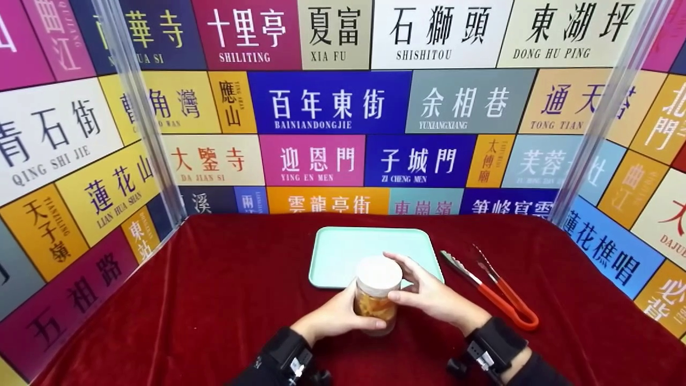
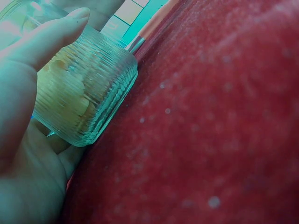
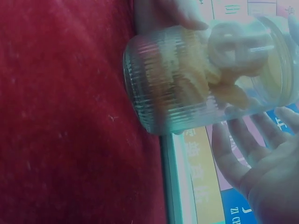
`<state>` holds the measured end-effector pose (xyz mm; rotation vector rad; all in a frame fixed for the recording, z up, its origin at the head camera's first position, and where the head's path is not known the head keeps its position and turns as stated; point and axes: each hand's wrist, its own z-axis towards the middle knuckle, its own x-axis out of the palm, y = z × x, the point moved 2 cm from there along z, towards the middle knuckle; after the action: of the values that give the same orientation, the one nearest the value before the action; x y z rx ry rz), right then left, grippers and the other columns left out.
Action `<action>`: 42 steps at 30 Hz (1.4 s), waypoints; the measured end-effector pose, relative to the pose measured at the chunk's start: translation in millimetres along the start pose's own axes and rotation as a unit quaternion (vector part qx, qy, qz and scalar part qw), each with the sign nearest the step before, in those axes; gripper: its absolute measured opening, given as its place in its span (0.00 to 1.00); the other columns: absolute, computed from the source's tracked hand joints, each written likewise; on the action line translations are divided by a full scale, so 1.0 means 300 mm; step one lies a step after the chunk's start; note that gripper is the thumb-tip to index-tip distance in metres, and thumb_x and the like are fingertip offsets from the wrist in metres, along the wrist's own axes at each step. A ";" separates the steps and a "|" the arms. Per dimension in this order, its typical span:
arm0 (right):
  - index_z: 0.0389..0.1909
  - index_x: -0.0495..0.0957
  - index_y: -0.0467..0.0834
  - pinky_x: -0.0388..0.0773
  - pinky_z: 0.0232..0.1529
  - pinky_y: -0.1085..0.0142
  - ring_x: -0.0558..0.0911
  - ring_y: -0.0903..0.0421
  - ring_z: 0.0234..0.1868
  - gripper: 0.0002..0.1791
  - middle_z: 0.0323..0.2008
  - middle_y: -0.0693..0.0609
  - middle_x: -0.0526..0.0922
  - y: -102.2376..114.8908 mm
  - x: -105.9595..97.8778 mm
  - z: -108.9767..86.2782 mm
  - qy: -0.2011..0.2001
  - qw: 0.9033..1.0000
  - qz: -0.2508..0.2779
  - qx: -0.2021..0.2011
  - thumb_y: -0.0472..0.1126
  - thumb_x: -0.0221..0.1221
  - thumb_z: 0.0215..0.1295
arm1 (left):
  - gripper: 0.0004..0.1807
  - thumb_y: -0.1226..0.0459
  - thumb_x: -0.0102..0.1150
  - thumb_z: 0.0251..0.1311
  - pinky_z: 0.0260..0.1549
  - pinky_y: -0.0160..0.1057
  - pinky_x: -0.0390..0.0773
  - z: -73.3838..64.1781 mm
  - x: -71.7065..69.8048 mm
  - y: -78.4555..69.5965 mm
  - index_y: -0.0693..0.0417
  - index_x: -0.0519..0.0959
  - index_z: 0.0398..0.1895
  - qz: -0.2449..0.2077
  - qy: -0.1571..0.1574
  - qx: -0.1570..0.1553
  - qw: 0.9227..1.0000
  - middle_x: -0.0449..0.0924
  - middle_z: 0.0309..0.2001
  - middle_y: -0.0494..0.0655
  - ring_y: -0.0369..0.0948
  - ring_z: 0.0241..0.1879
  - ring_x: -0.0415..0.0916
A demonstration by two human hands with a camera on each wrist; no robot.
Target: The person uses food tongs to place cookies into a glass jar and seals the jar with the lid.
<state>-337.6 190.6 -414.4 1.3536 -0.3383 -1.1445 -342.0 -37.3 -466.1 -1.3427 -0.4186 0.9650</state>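
A clear ribbed jar [image 1: 375, 308] with a whitish lid [image 1: 378, 272] stands in front of me, close over the red cloth. Yellow-orange pieces of food [image 3: 191, 77] show through its wall. My left hand [image 1: 335, 316] grips the jar's lower body, thumb [image 2: 51, 37] across the near side and fingers behind. At the upper right of the jar is my right hand [image 1: 429, 292], its thumb just below the lid and its index finger reaching past the lid's far side. In the right wrist view, the other fingers [image 3: 243, 144] of this hand curve along the jar's upper part.
A mint-green tray [image 1: 343, 252] lies behind the jar, partly covered by it and by my right hand. To its right lie red-handled metal tongs [image 1: 504, 297], spread open. Dark red velvet cloth [image 1: 230, 268] covers the table. Colourful panels with Chinese lettering [image 1: 332, 102] surround it.
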 end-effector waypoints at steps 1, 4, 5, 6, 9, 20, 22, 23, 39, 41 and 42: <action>0.84 0.54 0.42 0.73 0.69 0.56 0.64 0.38 0.78 0.43 0.79 0.39 0.63 -0.001 0.000 0.000 0.000 1.000 0.000 0.000 0.40 0.66 0.75 | 0.47 0.63 0.79 0.59 0.68 0.38 0.72 0.001 0.000 0.000 0.49 0.60 0.78 -0.001 0.000 0.000 1.000 0.75 0.66 0.41 0.38 0.63 0.77; 0.83 0.58 0.41 0.73 0.70 0.55 0.67 0.40 0.75 0.40 0.76 0.40 0.67 -0.002 0.001 0.003 0.001 1.000 0.000 0.000 0.40 0.65 0.76 | 0.47 0.63 0.79 0.59 0.68 0.38 0.72 0.003 0.002 0.001 0.50 0.60 0.78 -0.002 -0.001 -0.001 1.000 0.75 0.66 0.41 0.38 0.63 0.77; 0.82 0.59 0.41 0.73 0.69 0.55 0.68 0.40 0.74 0.39 0.75 0.40 0.69 -0.002 0.002 0.003 0.001 1.000 0.000 -0.001 0.40 0.65 0.76 | 0.47 0.63 0.79 0.59 0.68 0.38 0.72 0.003 0.002 0.000 0.50 0.60 0.78 -0.003 -0.002 -0.002 1.000 0.75 0.66 0.41 0.38 0.63 0.77; 0.81 0.59 0.40 0.73 0.69 0.55 0.69 0.41 0.73 0.38 0.74 0.40 0.70 -0.001 0.003 0.004 0.000 1.000 -0.001 -0.002 0.40 0.64 0.76 | 0.47 0.63 0.79 0.59 0.68 0.39 0.72 0.003 0.002 0.001 0.50 0.60 0.78 -0.003 -0.002 -0.002 1.000 0.75 0.66 0.41 0.38 0.63 0.77; 0.81 0.60 0.40 0.74 0.68 0.55 0.70 0.41 0.72 0.38 0.73 0.40 0.70 0.001 0.005 0.003 -0.002 1.000 0.000 -0.004 0.39 0.65 0.76 | 0.47 0.64 0.79 0.59 0.68 0.38 0.72 0.002 0.003 0.001 0.50 0.60 0.77 -0.004 -0.002 -0.005 1.000 0.75 0.66 0.41 0.38 0.63 0.77; 0.81 0.58 0.39 0.76 0.67 0.53 0.73 0.41 0.71 0.39 0.73 0.39 0.71 0.001 0.009 0.003 -0.012 1.000 -0.008 0.003 0.41 0.65 0.76 | 0.47 0.64 0.79 0.59 0.68 0.38 0.72 0.001 0.002 0.002 0.50 0.61 0.77 0.001 -0.005 -0.006 1.000 0.76 0.65 0.41 0.37 0.63 0.77; 0.80 0.59 0.38 0.76 0.66 0.53 0.73 0.41 0.70 0.39 0.73 0.39 0.71 0.001 0.011 0.004 -0.016 1.000 -0.012 0.004 0.41 0.66 0.76 | 0.47 0.64 0.79 0.59 0.68 0.38 0.72 0.001 0.002 0.003 0.50 0.61 0.77 0.002 -0.005 -0.005 1.000 0.76 0.65 0.41 0.37 0.63 0.77; 0.80 0.59 0.38 0.76 0.66 0.53 0.73 0.42 0.70 0.39 0.72 0.39 0.72 0.000 0.012 0.004 -0.017 1.000 -0.014 0.005 0.42 0.66 0.76 | 0.47 0.64 0.79 0.59 0.68 0.38 0.72 0.001 0.002 0.004 0.50 0.61 0.77 0.002 -0.005 -0.005 1.000 0.76 0.65 0.41 0.38 0.63 0.77; 0.74 0.58 0.36 0.77 0.63 0.48 0.72 0.41 0.73 0.42 0.71 0.39 0.73 0.001 0.042 0.009 -0.063 0.997 -0.031 0.029 0.45 0.72 0.70 | 0.47 0.62 0.79 0.59 0.68 0.39 0.72 0.000 0.001 -0.002 0.48 0.61 0.78 0.004 0.001 0.002 1.000 0.75 0.66 0.41 0.38 0.63 0.77; 0.74 0.58 0.37 0.77 0.62 0.50 0.72 0.41 0.72 0.42 0.71 0.40 0.73 0.000 0.040 0.009 -0.060 0.997 -0.031 0.029 0.45 0.72 0.70 | 0.48 0.62 0.79 0.59 0.68 0.39 0.72 -0.001 0.002 -0.005 0.48 0.60 0.79 0.003 0.003 0.004 1.000 0.75 0.67 0.42 0.39 0.64 0.77; 0.74 0.58 0.38 0.78 0.62 0.51 0.72 0.41 0.72 0.42 0.71 0.40 0.73 0.000 0.039 0.009 -0.058 0.997 -0.033 0.027 0.45 0.72 0.69 | 0.49 0.62 0.79 0.59 0.68 0.39 0.72 -0.002 0.002 -0.005 0.48 0.59 0.79 0.003 0.003 0.004 1.000 0.75 0.67 0.42 0.39 0.64 0.77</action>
<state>-334.4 179.7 -418.3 1.3573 -0.4135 -1.2787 -340.7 -37.1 -464.8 -1.3387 -0.4062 0.9658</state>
